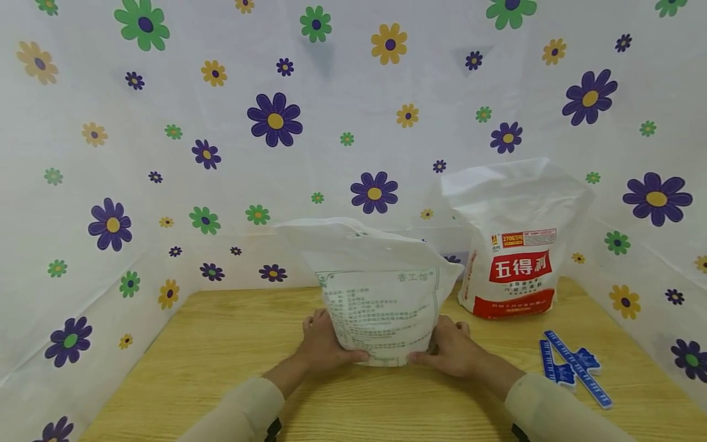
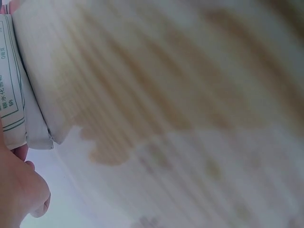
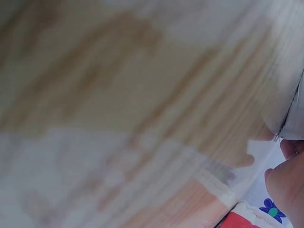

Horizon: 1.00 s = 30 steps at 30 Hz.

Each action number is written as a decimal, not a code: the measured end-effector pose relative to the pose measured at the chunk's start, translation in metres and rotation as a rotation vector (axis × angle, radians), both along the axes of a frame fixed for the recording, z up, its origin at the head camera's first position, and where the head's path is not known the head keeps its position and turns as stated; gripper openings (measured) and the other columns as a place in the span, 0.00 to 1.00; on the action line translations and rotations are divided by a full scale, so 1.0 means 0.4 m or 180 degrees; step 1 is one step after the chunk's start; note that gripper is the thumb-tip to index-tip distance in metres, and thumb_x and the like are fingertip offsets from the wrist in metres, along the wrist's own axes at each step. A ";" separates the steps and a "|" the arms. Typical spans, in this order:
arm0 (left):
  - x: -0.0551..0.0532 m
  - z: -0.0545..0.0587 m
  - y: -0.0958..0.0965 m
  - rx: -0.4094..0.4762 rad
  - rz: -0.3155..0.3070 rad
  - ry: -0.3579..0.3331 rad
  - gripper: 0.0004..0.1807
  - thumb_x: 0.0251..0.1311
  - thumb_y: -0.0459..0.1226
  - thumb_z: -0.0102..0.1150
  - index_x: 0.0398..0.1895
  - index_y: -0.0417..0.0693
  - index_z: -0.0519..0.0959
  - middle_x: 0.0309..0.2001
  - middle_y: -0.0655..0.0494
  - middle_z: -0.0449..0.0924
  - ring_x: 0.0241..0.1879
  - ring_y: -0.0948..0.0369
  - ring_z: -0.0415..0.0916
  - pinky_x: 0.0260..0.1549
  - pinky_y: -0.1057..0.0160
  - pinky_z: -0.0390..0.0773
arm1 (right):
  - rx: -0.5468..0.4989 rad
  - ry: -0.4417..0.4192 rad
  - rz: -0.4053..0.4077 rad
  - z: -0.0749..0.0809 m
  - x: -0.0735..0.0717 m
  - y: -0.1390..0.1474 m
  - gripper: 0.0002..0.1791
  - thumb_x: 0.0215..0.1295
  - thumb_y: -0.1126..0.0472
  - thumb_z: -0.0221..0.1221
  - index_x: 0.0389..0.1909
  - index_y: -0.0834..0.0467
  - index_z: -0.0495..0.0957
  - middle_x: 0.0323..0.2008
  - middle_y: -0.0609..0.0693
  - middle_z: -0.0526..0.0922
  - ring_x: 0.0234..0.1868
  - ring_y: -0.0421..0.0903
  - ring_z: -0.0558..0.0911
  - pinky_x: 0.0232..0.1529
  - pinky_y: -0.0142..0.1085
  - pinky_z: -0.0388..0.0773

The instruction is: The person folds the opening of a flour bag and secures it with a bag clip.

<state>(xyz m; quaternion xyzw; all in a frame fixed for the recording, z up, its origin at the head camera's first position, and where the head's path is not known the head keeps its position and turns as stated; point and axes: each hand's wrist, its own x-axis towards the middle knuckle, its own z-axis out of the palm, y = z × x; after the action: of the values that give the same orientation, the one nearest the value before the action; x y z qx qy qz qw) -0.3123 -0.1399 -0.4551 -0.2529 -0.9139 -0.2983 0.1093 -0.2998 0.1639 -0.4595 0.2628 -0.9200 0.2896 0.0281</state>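
Note:
A white bag with green printing stands on the wooden table in the head view, its top edge flared and slightly parted. My left hand grips its lower left side, thumb across the front near the bottom. On the opposite side my right hand holds the lower right corner the same way, fingers going behind the bag. Part of the bag and my left hand show at the left edge of the left wrist view. At the right edge of the right wrist view, my right hand is at the bag's corner.
Behind on the right stands a larger white bag with red labels. Two blue-and-white bag clips lie crossed on the table at the right. Flower-printed white sheeting encloses the back and sides.

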 end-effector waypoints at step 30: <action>0.009 -0.003 0.048 -0.0149 0.0003 0.0044 0.52 0.36 0.67 0.74 0.68 0.67 0.63 0.57 0.59 0.74 0.62 0.50 0.63 0.59 0.43 0.48 | -0.0039 0.0036 0.0025 -0.007 0.013 0.049 0.29 0.56 0.33 0.65 0.57 0.30 0.68 0.62 0.40 0.73 0.64 0.47 0.67 0.46 0.47 0.51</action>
<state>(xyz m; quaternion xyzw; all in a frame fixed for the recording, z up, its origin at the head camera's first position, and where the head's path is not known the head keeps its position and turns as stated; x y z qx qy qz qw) -0.3086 -0.1205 -0.4562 -0.2571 -0.9199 -0.2749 0.1099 -0.2948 0.1835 -0.4622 0.2679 -0.9169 0.2938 0.0339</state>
